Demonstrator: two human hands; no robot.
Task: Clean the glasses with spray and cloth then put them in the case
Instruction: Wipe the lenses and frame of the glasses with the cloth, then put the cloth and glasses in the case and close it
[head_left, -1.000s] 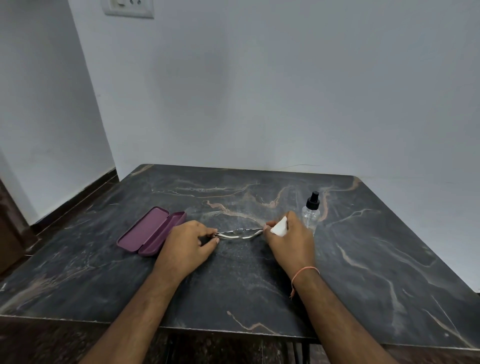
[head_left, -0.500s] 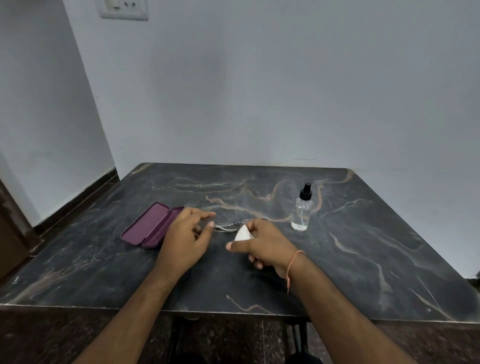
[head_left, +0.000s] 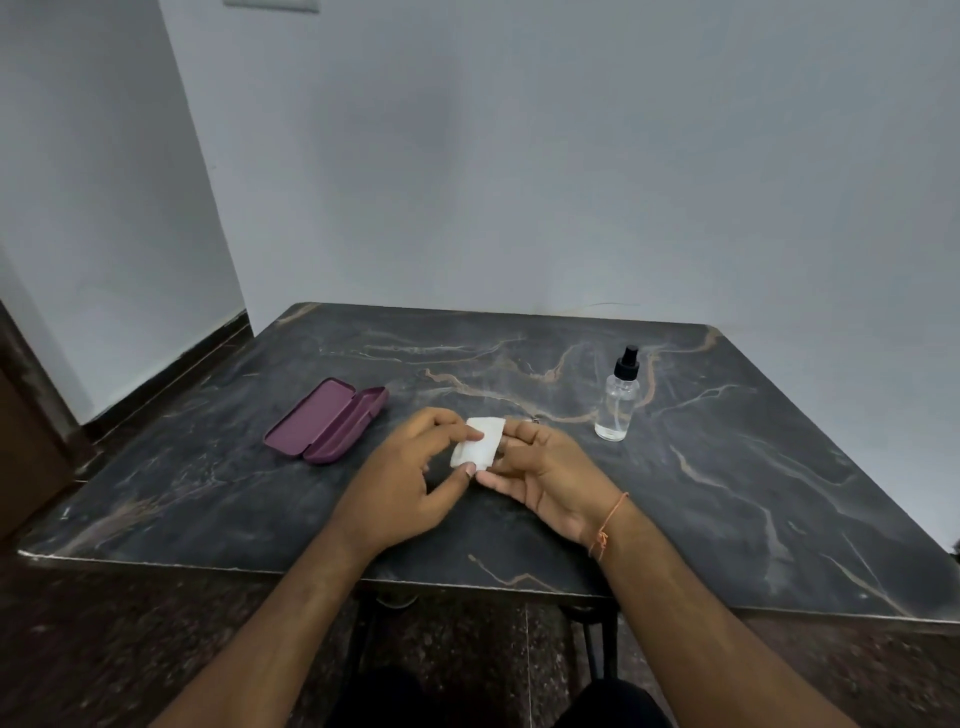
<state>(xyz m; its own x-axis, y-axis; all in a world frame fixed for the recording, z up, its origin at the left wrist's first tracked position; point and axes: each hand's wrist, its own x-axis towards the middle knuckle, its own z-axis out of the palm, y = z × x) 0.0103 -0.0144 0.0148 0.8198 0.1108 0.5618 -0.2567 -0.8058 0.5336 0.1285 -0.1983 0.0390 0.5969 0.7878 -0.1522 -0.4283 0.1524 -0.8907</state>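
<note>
A small white cloth is held between both hands above the middle of the dark marble table. My left hand pinches its left edge between thumb and fingers. My right hand, palm turned up, holds the cloth's right side. Just beyond my right fingertips a small metal part of the glasses shows; the rest is hidden behind the hands and cloth. The purple glasses case lies open to the left of my left hand. A clear spray bottle with a black nozzle stands upright to the right.
White walls close the table in at the back and the left. The table's front edge runs just under my forearms, with dark speckled floor below it. A brown door edge stands at far left.
Both hands let go of the glasses' ends and came together toward me. The cloth, first bunched in my right hand alone, is now held flat between both hands.
</note>
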